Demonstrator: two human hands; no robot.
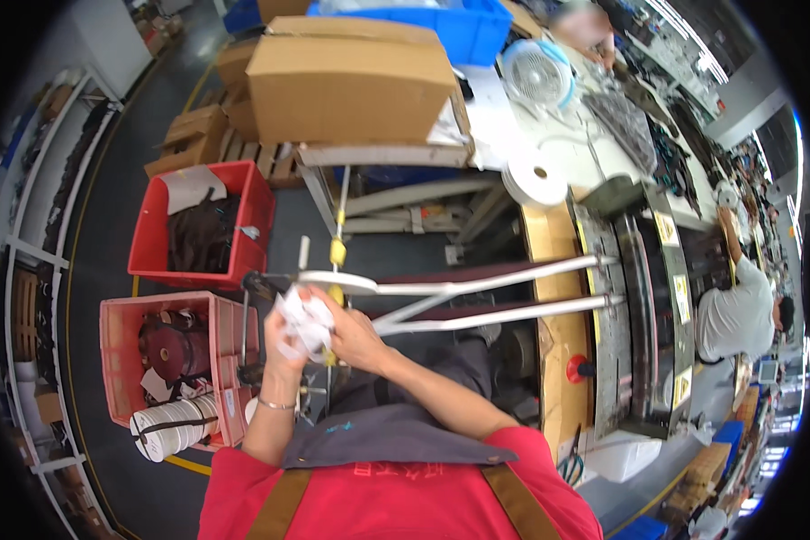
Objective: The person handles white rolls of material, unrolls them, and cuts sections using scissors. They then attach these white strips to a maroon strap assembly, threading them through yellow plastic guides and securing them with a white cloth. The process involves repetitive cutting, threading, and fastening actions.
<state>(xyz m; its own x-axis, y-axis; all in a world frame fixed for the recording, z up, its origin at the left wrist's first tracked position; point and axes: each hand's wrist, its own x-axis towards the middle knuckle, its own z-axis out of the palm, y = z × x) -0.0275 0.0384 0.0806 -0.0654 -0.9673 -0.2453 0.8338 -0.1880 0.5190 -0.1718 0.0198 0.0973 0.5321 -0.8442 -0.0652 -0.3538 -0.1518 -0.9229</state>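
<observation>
Both my hands are together near the middle, around a crumpled bundle of thin white material [306, 322], perhaps paper or film. My left hand [283, 349] is closed around its left side. From the right, my right hand [358, 342] presses its fingers on the same bundle. Just behind my hands lies the edge of a pale flat reel [337, 283] on a thin stand. White strips [495, 277] run from the reel area to a roller machine [634, 306] on the right.
At the left stand a red crate [264, 211] with dark cloth and a pink crate [112, 360] with reels. A cardboard box [351, 81] sits on a bench ahead. The worktable at the far right holds a fan [538, 74] and a white roll [533, 184]. Another person [733, 315] works beyond the machine.
</observation>
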